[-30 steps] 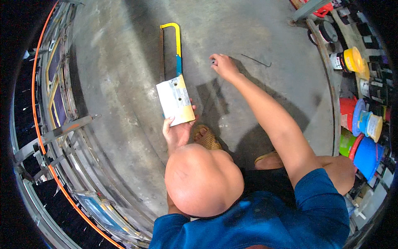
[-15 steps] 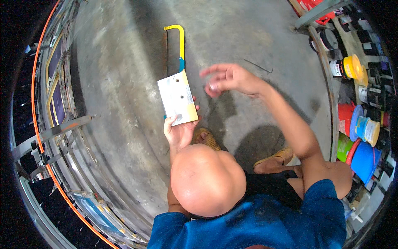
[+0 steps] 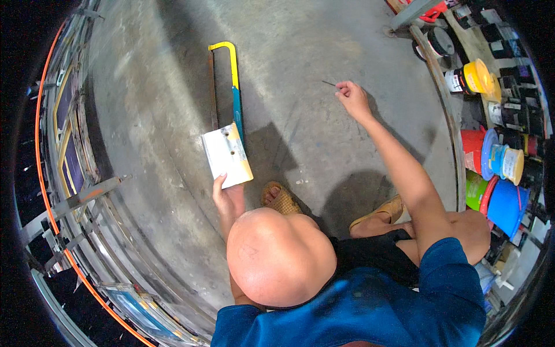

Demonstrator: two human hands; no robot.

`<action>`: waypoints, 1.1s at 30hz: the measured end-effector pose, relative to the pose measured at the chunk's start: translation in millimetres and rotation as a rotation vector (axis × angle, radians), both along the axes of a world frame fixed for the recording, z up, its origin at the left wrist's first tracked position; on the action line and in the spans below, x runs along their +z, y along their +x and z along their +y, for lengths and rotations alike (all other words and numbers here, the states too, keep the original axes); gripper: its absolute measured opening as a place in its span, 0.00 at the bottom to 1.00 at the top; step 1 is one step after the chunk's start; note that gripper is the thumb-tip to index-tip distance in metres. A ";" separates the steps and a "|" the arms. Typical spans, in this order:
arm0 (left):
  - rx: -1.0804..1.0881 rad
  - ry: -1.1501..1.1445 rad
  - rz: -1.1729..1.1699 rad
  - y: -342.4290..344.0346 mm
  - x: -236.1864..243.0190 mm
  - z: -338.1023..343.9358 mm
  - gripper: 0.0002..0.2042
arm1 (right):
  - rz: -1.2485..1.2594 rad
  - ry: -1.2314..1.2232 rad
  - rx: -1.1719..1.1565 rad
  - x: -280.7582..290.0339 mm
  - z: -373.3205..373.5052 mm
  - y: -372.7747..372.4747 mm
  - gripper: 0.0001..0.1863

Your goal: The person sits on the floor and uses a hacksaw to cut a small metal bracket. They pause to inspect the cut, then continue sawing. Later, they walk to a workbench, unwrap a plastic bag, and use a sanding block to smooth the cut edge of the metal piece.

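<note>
Closest in, well on the near side of the block, are the person's blue shirt (image 3: 347,306), dark shorts (image 3: 370,254) and bare left knee (image 3: 274,254). A woven tan sandal (image 3: 281,200) is on the foot to the near right of the block, and a second sandal (image 3: 388,213) is farther to its right.

The left hand (image 3: 230,199) grips the block (image 3: 225,157) by its near end, the thumb pressed flat on the top face; its other fingers are hidden beneath, so I cannot tell how they sit. The block is white with a yellowish strip along its right side and two dark holes, and it is tilted slightly.

To the far right of the block, well apart from it, the right hand (image 3: 354,99) has its fingers bunched, pinching a thin dark rod (image 3: 328,83) near one end. The rod's free end points left, above the floor or touching it; I cannot tell which.

Just beyond the block, partly covered by it in this view, a saw (image 3: 235,75) with a yellow and teal frame lies on the concrete floor (image 3: 289,63).

Far to the right of the block stand coloured buckets (image 3: 507,211); far to its left, an orange hose (image 3: 38,144) runs past metal frames (image 3: 87,195).
</note>
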State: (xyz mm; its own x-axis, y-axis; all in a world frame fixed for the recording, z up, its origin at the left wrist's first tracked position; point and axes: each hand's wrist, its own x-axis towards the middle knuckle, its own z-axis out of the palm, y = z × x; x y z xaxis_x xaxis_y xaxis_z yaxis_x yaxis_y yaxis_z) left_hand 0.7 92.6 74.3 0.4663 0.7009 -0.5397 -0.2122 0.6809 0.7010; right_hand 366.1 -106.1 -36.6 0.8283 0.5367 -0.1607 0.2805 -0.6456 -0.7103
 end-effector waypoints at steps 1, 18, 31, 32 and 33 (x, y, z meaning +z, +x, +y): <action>-0.015 0.009 0.011 -0.1 0.1 -1.7 0.27 | -0.204 -0.050 0.005 -1.8 0.0 0.9 0.15; 0.017 0.062 0.077 -7.7 10.9 9.3 0.28 | 0.260 0.070 0.315 36.8 153.4 -149.6 0.19; 0.058 0.374 -0.031 17.0 84.7 20.0 0.33 | 0.275 -0.329 0.345 45.6 215.5 -199.8 0.28; 0.059 0.356 -0.037 17.0 88.8 21.1 0.35 | 0.313 -0.337 0.310 47.6 218.4 -201.1 0.29; 0.064 0.353 -0.021 17.1 93.0 22.1 0.34 | 0.286 -0.342 0.334 49.7 219.1 -200.6 0.28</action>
